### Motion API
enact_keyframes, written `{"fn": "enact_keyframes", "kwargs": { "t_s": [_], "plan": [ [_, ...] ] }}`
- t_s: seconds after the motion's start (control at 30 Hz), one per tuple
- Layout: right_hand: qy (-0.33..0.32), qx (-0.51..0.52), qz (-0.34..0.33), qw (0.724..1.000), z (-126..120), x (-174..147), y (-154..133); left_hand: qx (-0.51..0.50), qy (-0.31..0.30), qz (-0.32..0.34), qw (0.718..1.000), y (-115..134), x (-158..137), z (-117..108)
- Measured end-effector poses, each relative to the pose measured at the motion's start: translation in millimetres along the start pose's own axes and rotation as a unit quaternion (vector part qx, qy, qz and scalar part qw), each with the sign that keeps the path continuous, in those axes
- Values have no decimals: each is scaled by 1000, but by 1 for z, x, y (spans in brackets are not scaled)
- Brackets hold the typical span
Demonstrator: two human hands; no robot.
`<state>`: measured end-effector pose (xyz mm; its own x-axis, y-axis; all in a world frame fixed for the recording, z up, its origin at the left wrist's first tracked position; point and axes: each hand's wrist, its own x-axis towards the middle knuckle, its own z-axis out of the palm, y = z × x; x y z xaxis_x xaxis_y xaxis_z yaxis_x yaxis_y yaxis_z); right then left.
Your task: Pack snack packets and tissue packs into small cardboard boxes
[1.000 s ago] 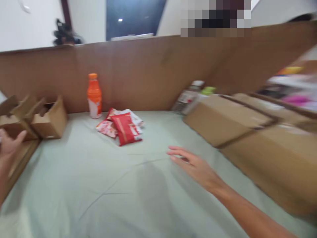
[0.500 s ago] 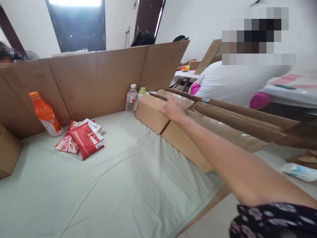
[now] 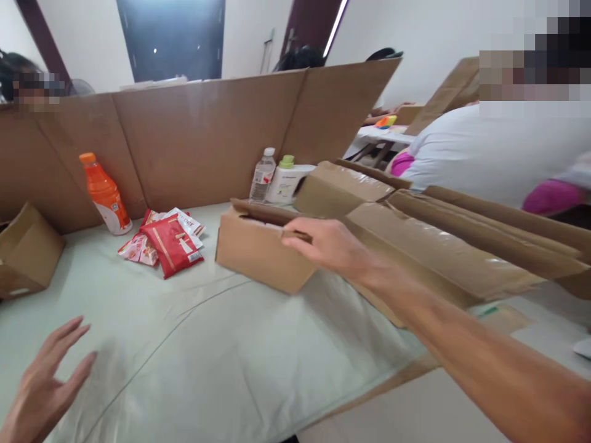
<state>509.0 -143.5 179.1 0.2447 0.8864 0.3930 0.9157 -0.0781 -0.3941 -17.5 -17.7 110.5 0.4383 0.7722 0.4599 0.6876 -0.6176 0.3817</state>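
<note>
My right hand (image 3: 323, 243) pinches the upper edge of a small cardboard box (image 3: 263, 252), which stands on the pale green cloth (image 3: 184, 357). The box's top shows a dark slot, and its contents cannot be made out. Over the cloth at the lower left, my left hand (image 3: 50, 375) is open with its fingers apart and holds nothing. Left of the box lie several snack packets, a red one (image 3: 170, 246) on top. Behind the box stand a clear water bottle (image 3: 262, 177) and a white bottle with a green cap (image 3: 287, 179).
An orange drink bottle (image 3: 106, 197) stands near the cardboard partition (image 3: 207, 135) at the back. An open carton (image 3: 32, 252) sits at the far left. Larger taped cartons (image 3: 429, 258) line the right edge. Beyond them is a person in a white top (image 3: 484, 154).
My right hand has drawn the small box leftward and nearer, away from the taped cartons, uncovering the white bottle. My left hand has come into view at the lower left. The view has shifted left.
</note>
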Motion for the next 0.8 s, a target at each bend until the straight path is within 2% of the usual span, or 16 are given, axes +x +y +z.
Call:
{"fn": "enact_keyframes", "kwargs": {
  "t_s": [0.07, 0.13, 0.2, 0.27, 0.37, 0.43, 0.53, 0.6, 0.8],
  "plan": [
    [-49, 29, -62, 996, -6, -34, -36, -20, -28, 79, 996, 21, -1, 13],
    [-94, 80, -168, 978, -14, -65, -70, -70, -79, 116, 988, 45, -4, 24],
    [-144, 118, -225, 956, -22, -88, -95, -137, -150, 141, 969, 64, -9, 31],
    [-218, 156, -234, 934, -29, -102, -107, -198, -217, 151, 944, 78, -18, 36],
    [-316, 235, -200, 897, -31, -107, -100, -264, -284, 131, 913, 86, -35, 41],
    [-337, 262, -153, 891, -26, -102, -91, -285, -300, 103, 904, 86, -45, 44],
    [-341, 211, -110, 909, -18, -88, -87, -300, -294, 75, 904, 88, -54, 48],
    [-353, 165, -128, 912, -16, -77, -93, -307, -283, 75, 906, 90, -56, 51],
    [-425, 64, -204, 879, -1, -64, -109, -309, -252, 96, 912, 97, -62, 62]
  ]
}}
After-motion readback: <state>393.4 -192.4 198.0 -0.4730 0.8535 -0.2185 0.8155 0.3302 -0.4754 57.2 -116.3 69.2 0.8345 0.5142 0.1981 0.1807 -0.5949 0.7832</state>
